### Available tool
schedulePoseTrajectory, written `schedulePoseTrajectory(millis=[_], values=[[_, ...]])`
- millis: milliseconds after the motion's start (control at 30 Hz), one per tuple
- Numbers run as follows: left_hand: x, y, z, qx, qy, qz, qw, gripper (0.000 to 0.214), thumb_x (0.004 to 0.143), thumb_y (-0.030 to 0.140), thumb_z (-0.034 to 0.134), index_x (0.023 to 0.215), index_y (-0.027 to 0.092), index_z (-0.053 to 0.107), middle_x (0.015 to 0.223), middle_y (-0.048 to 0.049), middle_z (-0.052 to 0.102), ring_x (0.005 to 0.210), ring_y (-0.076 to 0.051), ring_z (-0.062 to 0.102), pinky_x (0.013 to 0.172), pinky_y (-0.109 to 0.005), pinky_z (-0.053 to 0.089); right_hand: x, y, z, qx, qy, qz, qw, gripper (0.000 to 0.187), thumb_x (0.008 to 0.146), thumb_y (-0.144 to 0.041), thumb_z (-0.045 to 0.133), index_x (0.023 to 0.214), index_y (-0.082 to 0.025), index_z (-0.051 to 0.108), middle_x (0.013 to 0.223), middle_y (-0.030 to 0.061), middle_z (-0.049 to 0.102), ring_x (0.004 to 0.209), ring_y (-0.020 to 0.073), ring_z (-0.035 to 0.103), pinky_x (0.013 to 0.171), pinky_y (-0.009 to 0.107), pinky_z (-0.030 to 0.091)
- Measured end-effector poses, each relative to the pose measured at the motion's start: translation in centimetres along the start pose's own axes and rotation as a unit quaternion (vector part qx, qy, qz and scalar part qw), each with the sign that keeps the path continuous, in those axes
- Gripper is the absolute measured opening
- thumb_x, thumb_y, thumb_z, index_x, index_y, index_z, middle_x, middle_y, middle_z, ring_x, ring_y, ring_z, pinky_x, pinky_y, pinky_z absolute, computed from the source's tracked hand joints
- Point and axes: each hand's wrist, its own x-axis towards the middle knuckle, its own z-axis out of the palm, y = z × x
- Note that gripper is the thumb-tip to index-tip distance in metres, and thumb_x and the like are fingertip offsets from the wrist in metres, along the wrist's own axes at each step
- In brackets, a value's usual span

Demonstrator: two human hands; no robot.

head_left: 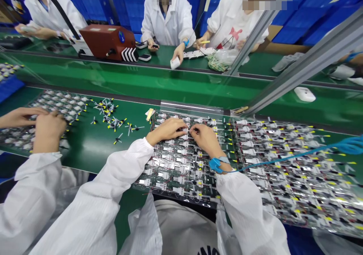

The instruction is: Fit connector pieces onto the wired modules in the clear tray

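As I watch from the head camera, a neighbouring worker's two hands (48,128) rest on a sheet of small white boards (56,105) at the far left. To their right, a loose heap of wired parts with yellow tips (109,118) lies on the green conveyor belt (90,151); there are too many to count exactly.

Nearer the middle, my left hand (166,129) and my right hand (205,139) sit side by side, almost touching, on one large sheet of wired circuit boards (181,160). Both hands are curled down onto the sheet, but whatever the fingertips (190,131) may be holding is too small to tell. A blue wrist strap (217,164) circles my right wrist, and its blue cord (312,153) runs off right, over a second sheet of boards (283,171).

Beyond, three co-workers (167,16) sit across the far belt, with one red-brown machine (107,42) at their left.
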Motion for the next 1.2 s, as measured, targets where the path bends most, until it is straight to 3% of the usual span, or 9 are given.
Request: schedulePoseTrajectory(millis=[967,1100,1200], values=[[0.2,0.5,-0.4,0.017,-0.014,-0.003,1.000,0.024,0.102,0.030,0.054,0.114,0.015,0.068,0.100,-0.0096,0.069,0.094,-0.023,0.064,0.086,-0.034,0.045,0.6,-0.8,-0.3,-0.016,-0.032,0.008,0.999,0.019,0.093,-0.022,0.058,0.098,-0.024,0.076,0.095,0.0049,0.077,0.091,0.0216,0.070,0.083,0.029,0.048],[0.3,1.1,-0.8,0.034,-0.042,-0.017,0.998,0.025,0.101,0.033,0.058,0.116,0.016,0.068,0.103,-0.0096,0.070,0.100,-0.024,0.064,0.090,-0.035,0.046,0.3,-1.3,-1.0,-0.041,-0.029,0.001,0.999,0.020,0.091,-0.021,0.061,0.103,-0.022,0.078,0.102,0.0097,0.076,0.097,0.0262,0.070,0.085,0.033,0.048],[-0.4,1.6,-1.6,0.047,-0.040,-0.023,0.998,0.030,0.101,0.034,0.058,0.126,0.017,0.066,0.118,-0.0106,0.068,0.111,-0.025,0.062,0.096,-0.038,0.046,-0.3,-1.5,-2.0,-0.098,-0.018,-0.001,0.995,0.025,0.094,-0.029,0.061,0.111,-0.021,0.078,0.113,0.0150,0.072,0.102,0.0301,0.068,0.087,0.037,0.048]])
